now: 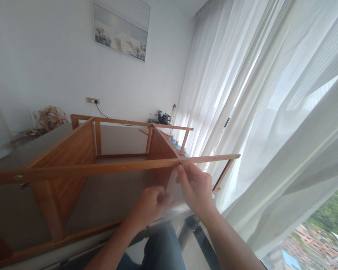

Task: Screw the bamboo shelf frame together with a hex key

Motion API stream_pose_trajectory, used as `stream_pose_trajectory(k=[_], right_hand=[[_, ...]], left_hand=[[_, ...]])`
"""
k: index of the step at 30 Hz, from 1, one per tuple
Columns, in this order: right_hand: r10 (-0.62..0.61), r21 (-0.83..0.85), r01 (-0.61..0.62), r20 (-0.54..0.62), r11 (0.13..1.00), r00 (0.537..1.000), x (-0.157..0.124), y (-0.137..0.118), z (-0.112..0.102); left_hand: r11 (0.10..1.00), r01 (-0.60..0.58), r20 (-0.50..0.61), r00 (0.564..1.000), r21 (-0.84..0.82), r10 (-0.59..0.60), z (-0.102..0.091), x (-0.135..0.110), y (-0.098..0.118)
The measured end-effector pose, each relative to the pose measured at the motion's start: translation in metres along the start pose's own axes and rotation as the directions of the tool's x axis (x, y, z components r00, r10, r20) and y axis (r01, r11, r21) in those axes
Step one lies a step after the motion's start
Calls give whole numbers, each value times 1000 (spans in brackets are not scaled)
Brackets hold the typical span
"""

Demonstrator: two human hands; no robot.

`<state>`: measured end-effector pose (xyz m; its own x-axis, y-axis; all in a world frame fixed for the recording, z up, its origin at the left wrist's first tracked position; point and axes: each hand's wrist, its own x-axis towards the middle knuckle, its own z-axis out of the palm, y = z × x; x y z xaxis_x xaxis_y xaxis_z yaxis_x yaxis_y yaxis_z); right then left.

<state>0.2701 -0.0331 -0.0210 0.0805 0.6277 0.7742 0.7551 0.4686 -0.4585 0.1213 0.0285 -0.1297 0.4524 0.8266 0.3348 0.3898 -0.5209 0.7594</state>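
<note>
While right fingers (pixel 193 171) touch it, the wooden rail (pixel 101 169) runs left-to-right

Left hand (pixel 152 204) loosely curled, right hand (pixel 197 184) higher, pinching

Daylight comes from the right through the white curtains (pixel 270 93), brightest at the gaps between their folds, and leaves the wall (pixel 59 48) an even, soft grey. Below the rails of the wooden frame (pixel 146 164) it turns dim and brownish. The left hand (pixel 152 202) is motion-blurred (its fingertips smear most), and the wide lens stretches shapes toward the edges.
</note>
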Motion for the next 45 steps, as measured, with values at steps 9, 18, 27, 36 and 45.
stream_pose_trajectory(k=[9,18,27,36,45], right_hand=[[-303,-116,290,-120,950,945,-14,4,5],[22,119,-3,-158,993,987,-11,25,-24],[-126,-10,126,-23,992,992,33,23,-33],[123,214,-134,63,968,990,-56,50,-17],[244,266,-299,221,916,944,-117,74,4]], left_hand=[[999,-37,42,998,-35,39,-5,-1,7],[993,31,-60,998,112,-24,1,-4,5],[938,-26,-628,737,345,252,27,22,26],[965,-102,-582,781,240,227,30,33,32],[948,-16,-659,715,317,232,11,19,25]])
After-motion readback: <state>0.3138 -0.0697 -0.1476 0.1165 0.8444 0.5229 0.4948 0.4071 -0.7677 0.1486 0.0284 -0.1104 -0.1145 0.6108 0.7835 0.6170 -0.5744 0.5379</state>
